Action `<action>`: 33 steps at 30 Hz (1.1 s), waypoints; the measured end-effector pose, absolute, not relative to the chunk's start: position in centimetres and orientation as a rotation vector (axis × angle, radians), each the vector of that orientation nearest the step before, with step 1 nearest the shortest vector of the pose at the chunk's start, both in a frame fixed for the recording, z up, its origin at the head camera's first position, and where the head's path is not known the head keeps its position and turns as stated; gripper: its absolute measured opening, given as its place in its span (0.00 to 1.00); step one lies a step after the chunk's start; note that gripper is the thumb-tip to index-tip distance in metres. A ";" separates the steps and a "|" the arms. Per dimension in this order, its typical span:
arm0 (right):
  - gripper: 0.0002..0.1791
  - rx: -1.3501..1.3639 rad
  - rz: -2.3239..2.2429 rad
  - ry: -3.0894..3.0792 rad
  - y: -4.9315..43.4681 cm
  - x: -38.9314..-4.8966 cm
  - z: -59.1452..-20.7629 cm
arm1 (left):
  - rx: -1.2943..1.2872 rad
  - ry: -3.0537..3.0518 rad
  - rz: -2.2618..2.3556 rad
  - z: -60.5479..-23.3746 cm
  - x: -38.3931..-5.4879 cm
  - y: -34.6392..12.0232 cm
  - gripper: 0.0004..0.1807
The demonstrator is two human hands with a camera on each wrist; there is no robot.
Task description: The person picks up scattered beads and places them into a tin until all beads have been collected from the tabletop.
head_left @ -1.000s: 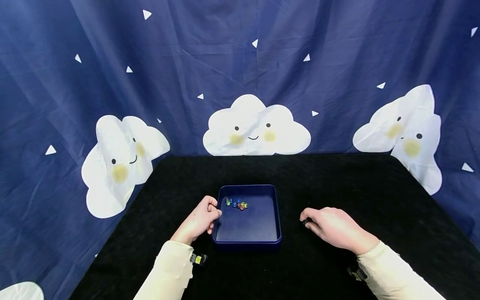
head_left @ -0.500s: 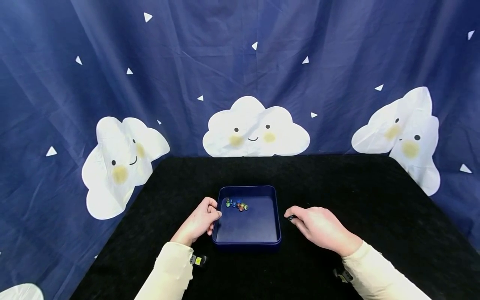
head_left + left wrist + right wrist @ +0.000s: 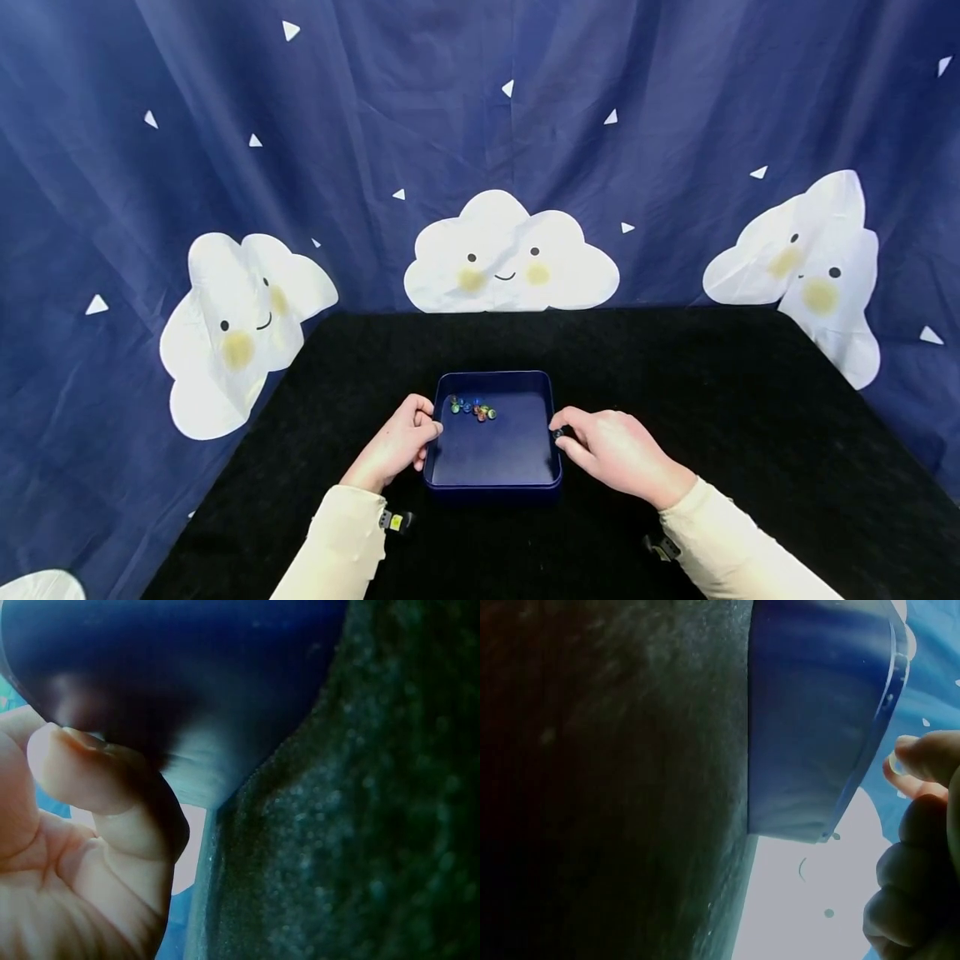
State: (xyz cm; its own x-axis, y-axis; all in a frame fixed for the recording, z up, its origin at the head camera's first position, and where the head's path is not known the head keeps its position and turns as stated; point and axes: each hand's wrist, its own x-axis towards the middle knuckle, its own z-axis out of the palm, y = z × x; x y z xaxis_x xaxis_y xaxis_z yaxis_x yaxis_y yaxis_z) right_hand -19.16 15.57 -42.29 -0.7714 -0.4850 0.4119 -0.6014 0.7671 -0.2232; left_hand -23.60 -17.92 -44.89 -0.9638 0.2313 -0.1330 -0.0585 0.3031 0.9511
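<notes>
A dark blue square tray (image 3: 497, 454) stands on the black cloth. Several small glass marbles (image 3: 482, 412), in green, blue, red and yellow tints, lie together toward its back left. My left hand (image 3: 393, 442) holds the tray's left side between thumb and fingers; the left wrist view has the thumb against the outer wall (image 3: 217, 697). My right hand (image 3: 618, 450) pinches one dark marble (image 3: 558, 433) between thumb and forefinger at the tray's right rim. In the right wrist view that marble (image 3: 897, 763) looks clear, and the fingertips are raised above the rim.
Black cloth (image 3: 712, 375) covers the table around the tray. Behind hangs a dark blue curtain (image 3: 450, 100) with white triangles and smiling clouds (image 3: 510, 287). A small dark camera (image 3: 401, 522) sits at the left wrist, another (image 3: 662, 547) at the right.
My right hand has moved left with the marble, from the cloth right of the tray to the tray's right rim. The left hand and the marbles in the tray have stayed put.
</notes>
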 end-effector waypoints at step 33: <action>0.10 0.792 0.575 -2.680 16.1 -20.1 -42.7 | 0.158 2.520 1.569 -44.4 -23.6 -17.5 0.16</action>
State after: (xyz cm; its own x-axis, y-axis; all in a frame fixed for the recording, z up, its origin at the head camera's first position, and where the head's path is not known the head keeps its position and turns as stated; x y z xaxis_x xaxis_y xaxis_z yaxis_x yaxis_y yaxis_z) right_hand -20.15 16.09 -42.69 -0.8079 -0.4533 0.3765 -0.5679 0.7696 -0.2920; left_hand -23.60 -17.52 -44.40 -0.9801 0.1783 -0.0870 0.0005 0.4409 0.8975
